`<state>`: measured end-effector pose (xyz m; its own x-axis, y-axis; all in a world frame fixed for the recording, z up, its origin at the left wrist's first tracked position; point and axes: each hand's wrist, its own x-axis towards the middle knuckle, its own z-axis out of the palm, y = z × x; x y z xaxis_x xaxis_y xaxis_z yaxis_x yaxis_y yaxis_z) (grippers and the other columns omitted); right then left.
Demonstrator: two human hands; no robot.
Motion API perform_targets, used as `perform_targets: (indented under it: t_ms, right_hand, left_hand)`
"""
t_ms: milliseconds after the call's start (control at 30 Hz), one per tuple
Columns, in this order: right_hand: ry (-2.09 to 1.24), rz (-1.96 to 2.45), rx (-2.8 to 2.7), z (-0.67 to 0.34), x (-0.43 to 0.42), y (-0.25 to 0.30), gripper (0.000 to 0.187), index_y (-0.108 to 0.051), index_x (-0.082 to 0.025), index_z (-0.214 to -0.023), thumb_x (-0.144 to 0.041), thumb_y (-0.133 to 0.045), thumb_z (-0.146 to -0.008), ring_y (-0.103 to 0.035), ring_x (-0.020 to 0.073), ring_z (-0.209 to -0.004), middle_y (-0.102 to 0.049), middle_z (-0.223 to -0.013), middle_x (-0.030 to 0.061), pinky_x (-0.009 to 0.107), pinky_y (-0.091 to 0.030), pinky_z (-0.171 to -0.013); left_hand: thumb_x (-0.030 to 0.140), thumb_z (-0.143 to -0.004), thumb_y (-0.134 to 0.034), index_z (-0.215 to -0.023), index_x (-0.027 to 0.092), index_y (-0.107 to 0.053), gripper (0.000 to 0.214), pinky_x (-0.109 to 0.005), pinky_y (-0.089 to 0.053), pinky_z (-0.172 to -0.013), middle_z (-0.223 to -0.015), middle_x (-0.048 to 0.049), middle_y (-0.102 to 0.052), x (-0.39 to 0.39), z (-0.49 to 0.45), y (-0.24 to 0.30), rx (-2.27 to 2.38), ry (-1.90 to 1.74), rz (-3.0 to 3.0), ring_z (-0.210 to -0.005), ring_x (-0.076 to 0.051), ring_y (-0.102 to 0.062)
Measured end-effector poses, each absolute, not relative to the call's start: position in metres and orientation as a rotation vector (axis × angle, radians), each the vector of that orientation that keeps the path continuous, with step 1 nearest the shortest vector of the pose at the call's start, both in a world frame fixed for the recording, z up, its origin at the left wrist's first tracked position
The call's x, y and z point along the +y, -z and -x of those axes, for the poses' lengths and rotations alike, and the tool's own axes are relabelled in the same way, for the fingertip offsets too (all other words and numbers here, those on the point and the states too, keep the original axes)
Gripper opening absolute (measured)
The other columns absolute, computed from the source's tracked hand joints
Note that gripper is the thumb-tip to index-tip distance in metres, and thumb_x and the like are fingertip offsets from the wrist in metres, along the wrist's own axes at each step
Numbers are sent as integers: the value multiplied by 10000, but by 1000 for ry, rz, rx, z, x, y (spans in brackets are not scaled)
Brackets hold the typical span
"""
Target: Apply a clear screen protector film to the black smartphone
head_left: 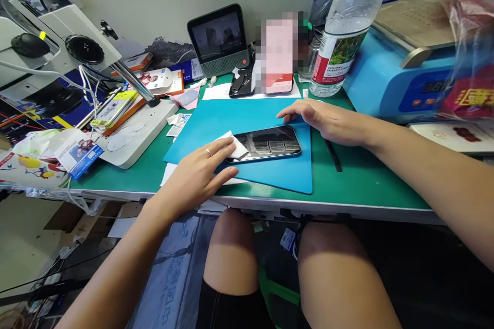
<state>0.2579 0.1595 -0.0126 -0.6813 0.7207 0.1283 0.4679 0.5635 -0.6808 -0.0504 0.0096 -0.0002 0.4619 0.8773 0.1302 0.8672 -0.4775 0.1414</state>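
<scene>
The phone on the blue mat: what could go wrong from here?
Pressed hard through the white pad under the left hand, the phone could slide on the blue mat; the right hand seems not to hold it. The right hand might also bump the bottle standing behind it, or nudge the black tool beside it.

Fairly even light on the green desk [366, 182], deep shadow beneath, stretched edges

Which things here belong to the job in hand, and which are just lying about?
Likely in use:
white wipe, touched by the left hand
phone, under the wipe
blue mat, under the phone

Apparently just lying about:
water bottle
display screen
blue machine
</scene>
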Motion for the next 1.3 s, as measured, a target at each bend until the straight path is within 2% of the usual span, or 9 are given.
perform_targets:
  t_ms: [100, 300, 533, 667, 800, 1033, 1133, 1200, 1300]
  right_hand:
    - [-869, 964, -2438, -260, 160, 12, 935, -693, -348, -1304, -940, -137, -839, -579, 391, -1277, -727, -1281, 81, 575, -423, -1101]
    - [-843, 942, -2441, -260, 160, 12, 870, -701, -362, -1295, -912, -176, -873, -609, 382, -1259, -743, -1262, 70, 571, -449, -1094]
    - [-862, 960, -2431, -258, 159, 12, 942, -691, -313, -1309, -933, -149, -853, -586, 392, -1267, -724, -1278, 103, 575, -423, -1102]
    - [-880, 973, -2431, -258, 159, 12, 940, -682, -314, -1315, -933, -147, -852, -571, 394, -1277, -712, -1291, 109, 585, -414, -1105]
    - [-858, 957, -2438, -258, 161, 13, 931, -691, -316, -1310, -927, -153, -858, -582, 400, -1266, -721, -1277, 104, 598, -422, -1095]
    - [-823, 925, -2448, -256, 160, 11, 943, -714, -300, -1299, -914, -141, -870, -614, 388, -1221, -735, -1251, 119, 581, -444, -1075]
    - [-809, 906, -2439, -256, 161, 11, 919, -730, -316, -1272, -917, -163, -869, -623, 387, -1197, -745, -1224, 112, 580, -448, -1065]
    - [-788, 864, -2469, -256, 162, 11, 936, -738, -283, -1261, -931, -198, -854, -623, 394, -1188, -738, -1227, 131, 591, -440, -1064]
    - [-736, 810, -2539, -256, 164, 12, 955, -732, -240, -1280, -970, -388, -770, -599, 420, -1205, -702, -1266, 161, 604, -438, -1056]
  left_hand:
    - [459, -1103, -374, -1420, 149, -615, 505, -447, -456, -1192, -1549, -133, -569, 10, 51, 0, 1588, -356, -2613, -1434, -297, -541]
    - [442, -1093, -418, -1295, 192, -703, 429, -448, -498, -1158, -1419, -117, -682, 8, 55, -3, 1542, -448, -2628, -1377, -292, -600]
    - [471, -1088, -413, -1308, 164, -692, 470, -420, -497, -1151, -1473, -122, -642, 26, 26, -1, 1499, -423, -2657, -1387, -298, -591]
    - [503, -1084, -408, -1363, 102, -660, 550, -454, -487, -1160, -1485, -164, -625, 34, 22, -6, 1442, -340, -2766, -1405, -322, -573]
    - [524, -1086, -375, -1376, 104, -658, 584, -473, -481, -1170, -1503, -171, -602, 18, 37, -10, 1459, -257, -2760, -1416, -323, -562]
    - [560, -1047, -428, -1398, 61, -633, 643, -491, -461, -1187, -1517, -202, -572, 12, 30, -8, 1492, -299, -2709, -1437, -339, -533]
    - [548, -1044, -441, -1397, 87, -633, 612, -512, -457, -1188, -1517, -187, -578, 18, 23, -9, 1485, -328, -2663, -1427, -335, -547]
    - [555, -1028, -471, -1415, 73, -616, 635, -517, -463, -1184, -1519, -197, -570, 14, 23, -9, 1497, -360, -2664, -1433, -341, -538]
    - [573, -1004, -510, -1412, 63, -620, 662, -501, -488, -1169, -1507, -203, -579, 0, 28, -8, 1522, -374, -2675, -1422, -345, -547]
